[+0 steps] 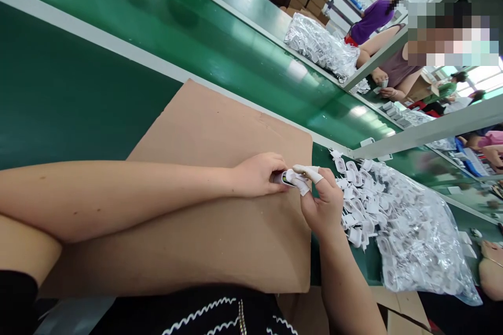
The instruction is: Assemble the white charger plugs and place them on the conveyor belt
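My left hand (259, 175) is closed around a small white plastic housing (280, 178), held above the cardboard sheet (236, 241). The housing's open end faces right, and a bit of green shows inside it. My right hand (324, 201) wears white finger covers on thumb and forefinger. Those fingertips come together at the open end, closed on something small that they mostly hide. To the right of my right hand lies a loose heap of white plastic plug parts (356, 201).
A clear plastic bag (424, 235) full of similar white parts lies right of the heap. Behind the cardboard runs a green conveyor belt (220, 57) with a pale rail. Across it, a co-worker (401, 70) handles a small part beside another bag (322, 44). A metal post (432, 128) slants at right.
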### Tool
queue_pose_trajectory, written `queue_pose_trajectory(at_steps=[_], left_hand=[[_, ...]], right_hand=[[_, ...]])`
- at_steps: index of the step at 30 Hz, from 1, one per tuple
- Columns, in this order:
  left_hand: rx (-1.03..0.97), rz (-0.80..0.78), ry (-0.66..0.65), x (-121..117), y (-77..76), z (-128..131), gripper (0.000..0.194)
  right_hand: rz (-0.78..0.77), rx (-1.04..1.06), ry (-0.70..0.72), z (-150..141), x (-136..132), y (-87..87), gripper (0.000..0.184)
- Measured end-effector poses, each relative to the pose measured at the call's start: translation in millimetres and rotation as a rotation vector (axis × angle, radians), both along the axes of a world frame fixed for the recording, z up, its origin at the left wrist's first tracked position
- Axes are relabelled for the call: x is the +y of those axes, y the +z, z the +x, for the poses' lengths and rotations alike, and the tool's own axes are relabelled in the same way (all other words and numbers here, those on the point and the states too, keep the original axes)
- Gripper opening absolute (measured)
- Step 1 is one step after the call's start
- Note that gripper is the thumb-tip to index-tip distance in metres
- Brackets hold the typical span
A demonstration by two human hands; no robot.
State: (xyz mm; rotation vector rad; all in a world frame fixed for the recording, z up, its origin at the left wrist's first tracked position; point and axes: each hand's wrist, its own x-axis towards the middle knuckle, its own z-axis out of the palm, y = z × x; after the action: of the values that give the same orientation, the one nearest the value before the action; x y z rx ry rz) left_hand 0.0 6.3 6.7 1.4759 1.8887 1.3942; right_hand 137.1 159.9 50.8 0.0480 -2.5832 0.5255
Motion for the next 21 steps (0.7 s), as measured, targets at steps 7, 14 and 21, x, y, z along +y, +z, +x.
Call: queue_pose_trajectory(at_steps=[7, 14, 21], left_hand=[[-0.008, 0.01, 0.006, -0.2, -0.1, -0.5, 0.024], [-0.07, 0.02, 0.026, -2.1, -4.4, 2.5, 0.029], [-0.094, -0.158, 0.075, 2.9, 13.8, -2.7, 0.04]], right_hand=[[0.074, -0.088, 0.041, -3.9, 2.7, 1.6, 0.036], [0.023, -0.13, -0.011, -2.3, -0.9, -2.1, 0.031], [-0.278, -0.159, -0.136, -9.8, 42.8, 1.3, 0.048]])
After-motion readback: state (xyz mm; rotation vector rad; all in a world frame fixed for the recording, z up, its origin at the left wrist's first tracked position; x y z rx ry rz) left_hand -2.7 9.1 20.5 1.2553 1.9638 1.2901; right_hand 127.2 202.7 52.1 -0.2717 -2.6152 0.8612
